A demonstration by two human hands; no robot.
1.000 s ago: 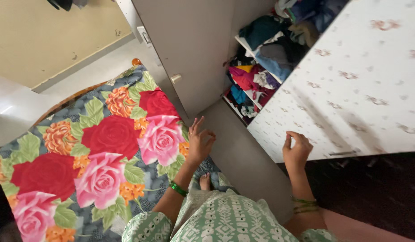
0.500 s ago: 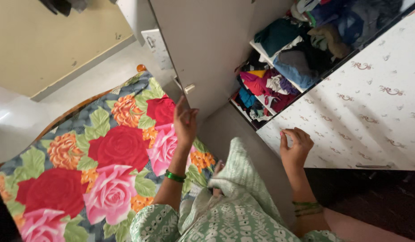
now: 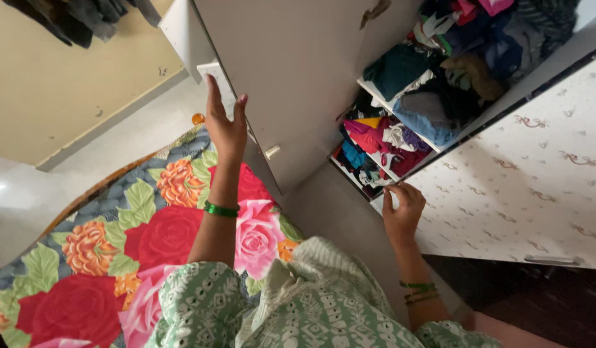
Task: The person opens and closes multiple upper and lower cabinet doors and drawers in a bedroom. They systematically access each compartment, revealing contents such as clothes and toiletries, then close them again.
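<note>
The left hand (image 3: 224,126) was raised with its grip open, fingers spread flat against the edge of the pale wardrobe door (image 3: 298,71). Below it lay the bed with a flowered bedspread (image 3: 117,238). The right hand (image 3: 402,209) had its grip closed on the lower corner of the patterned white door (image 3: 523,187). Between the two hands, just above the right one, stood shelves of piled clothes (image 3: 407,109).

Left hand (image 3: 226,125) raised open; right hand (image 3: 403,209) curled.
</note>
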